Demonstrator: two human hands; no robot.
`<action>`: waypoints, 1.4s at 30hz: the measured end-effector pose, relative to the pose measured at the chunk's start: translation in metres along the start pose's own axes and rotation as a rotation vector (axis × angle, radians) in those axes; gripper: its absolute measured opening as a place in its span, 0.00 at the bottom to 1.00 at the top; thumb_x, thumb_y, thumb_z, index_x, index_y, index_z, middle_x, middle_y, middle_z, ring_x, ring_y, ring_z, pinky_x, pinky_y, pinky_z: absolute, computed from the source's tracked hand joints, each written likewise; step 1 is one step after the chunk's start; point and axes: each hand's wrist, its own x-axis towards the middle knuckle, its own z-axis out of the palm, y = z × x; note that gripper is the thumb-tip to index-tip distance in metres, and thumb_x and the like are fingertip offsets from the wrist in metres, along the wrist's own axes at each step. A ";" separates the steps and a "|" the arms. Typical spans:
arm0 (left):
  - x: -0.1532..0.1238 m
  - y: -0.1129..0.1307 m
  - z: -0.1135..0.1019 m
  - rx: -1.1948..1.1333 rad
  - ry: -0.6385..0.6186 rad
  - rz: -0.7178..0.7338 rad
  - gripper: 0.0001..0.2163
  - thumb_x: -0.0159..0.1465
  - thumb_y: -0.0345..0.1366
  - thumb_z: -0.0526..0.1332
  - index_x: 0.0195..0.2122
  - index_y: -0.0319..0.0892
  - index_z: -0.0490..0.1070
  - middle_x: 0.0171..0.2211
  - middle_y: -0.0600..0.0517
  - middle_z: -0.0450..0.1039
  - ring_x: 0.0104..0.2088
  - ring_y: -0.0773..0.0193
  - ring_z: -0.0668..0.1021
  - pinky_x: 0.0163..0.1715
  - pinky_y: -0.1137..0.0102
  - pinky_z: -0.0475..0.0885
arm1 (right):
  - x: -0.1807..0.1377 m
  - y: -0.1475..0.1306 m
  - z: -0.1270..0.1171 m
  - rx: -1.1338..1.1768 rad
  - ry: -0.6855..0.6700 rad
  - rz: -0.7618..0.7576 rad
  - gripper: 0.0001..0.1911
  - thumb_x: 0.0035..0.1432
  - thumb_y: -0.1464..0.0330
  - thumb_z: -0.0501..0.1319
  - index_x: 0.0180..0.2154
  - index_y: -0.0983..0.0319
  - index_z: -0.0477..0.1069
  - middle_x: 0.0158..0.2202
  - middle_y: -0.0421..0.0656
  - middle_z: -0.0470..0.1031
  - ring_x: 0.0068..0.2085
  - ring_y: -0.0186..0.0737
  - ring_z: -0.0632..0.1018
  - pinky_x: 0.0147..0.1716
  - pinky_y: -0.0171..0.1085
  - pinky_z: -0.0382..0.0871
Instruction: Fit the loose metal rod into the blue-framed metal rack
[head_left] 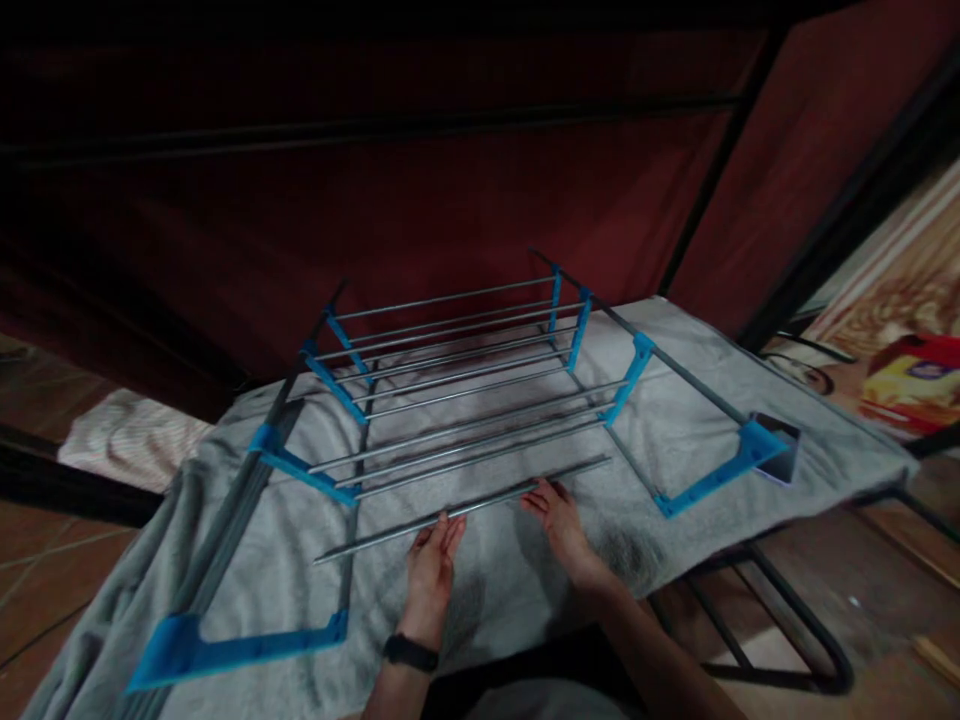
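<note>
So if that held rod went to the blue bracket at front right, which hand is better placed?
Probably the right hand: it holds the rod nearer that end and is closer to the blue bracket. The left hand holds it farther left.

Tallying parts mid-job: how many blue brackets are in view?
8. Left row, near to far: first bracket, second bracket, third bracket, fourth bracket; right row likewise: fifth bracket, sixth bracket, seventh bracket, eighth bracket.
</note>
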 end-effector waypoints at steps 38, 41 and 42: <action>0.000 -0.003 -0.005 0.043 0.012 0.111 0.04 0.69 0.32 0.67 0.37 0.47 0.81 0.40 0.51 0.85 0.46 0.62 0.88 0.60 0.67 0.81 | 0.041 -0.047 -0.027 0.150 0.196 -0.177 0.25 0.41 0.47 0.79 0.33 0.53 0.75 0.32 0.41 0.83 0.34 0.44 0.82 0.34 0.43 0.80; -0.005 -0.002 0.000 0.050 -0.028 0.126 0.05 0.71 0.35 0.66 0.40 0.49 0.83 0.45 0.51 0.86 0.52 0.60 0.87 0.63 0.66 0.79 | 0.045 -0.048 -0.031 0.157 0.203 -0.179 0.25 0.46 0.42 0.75 0.34 0.53 0.75 0.33 0.43 0.83 0.35 0.46 0.82 0.34 0.44 0.82; -0.006 -0.002 0.001 0.061 -0.023 0.126 0.05 0.71 0.36 0.66 0.40 0.49 0.83 0.46 0.50 0.87 0.53 0.59 0.87 0.64 0.65 0.78 | 0.046 -0.048 -0.032 0.157 0.202 -0.181 0.26 0.47 0.41 0.74 0.35 0.53 0.75 0.33 0.43 0.83 0.35 0.46 0.82 0.34 0.44 0.82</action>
